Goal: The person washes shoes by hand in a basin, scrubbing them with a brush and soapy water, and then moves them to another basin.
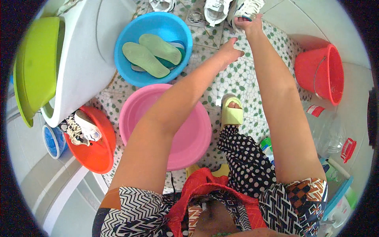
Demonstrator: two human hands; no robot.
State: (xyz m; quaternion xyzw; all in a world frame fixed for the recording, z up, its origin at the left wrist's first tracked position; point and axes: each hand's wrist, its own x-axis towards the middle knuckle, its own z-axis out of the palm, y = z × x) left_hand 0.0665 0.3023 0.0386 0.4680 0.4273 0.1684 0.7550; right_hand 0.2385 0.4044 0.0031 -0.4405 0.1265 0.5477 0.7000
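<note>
At the top right of the view, my right hand [248,25] is on the heel end of a white lace-up sneaker [247,7], fingers at its opening. Another white sneaker [215,13] stands just left of it, beside a round floor drain [195,17]. Lower and to the left, my left hand [231,53] reaches over the pebble-pattern floor with fingers apart and nothing in them. A blue basin [124,71] holds green insoles [145,59]. Below it stands a pink basin [189,148], partly hidden by my left arm.
An orange-red basin [109,148] with patterned and white shoes [88,127] is at left, near a green basin [38,59]. A red bucket [311,69] and a large clear plastic bottle [325,127] line the right wall. My foot in a yellow slipper [232,114] rests mid-floor.
</note>
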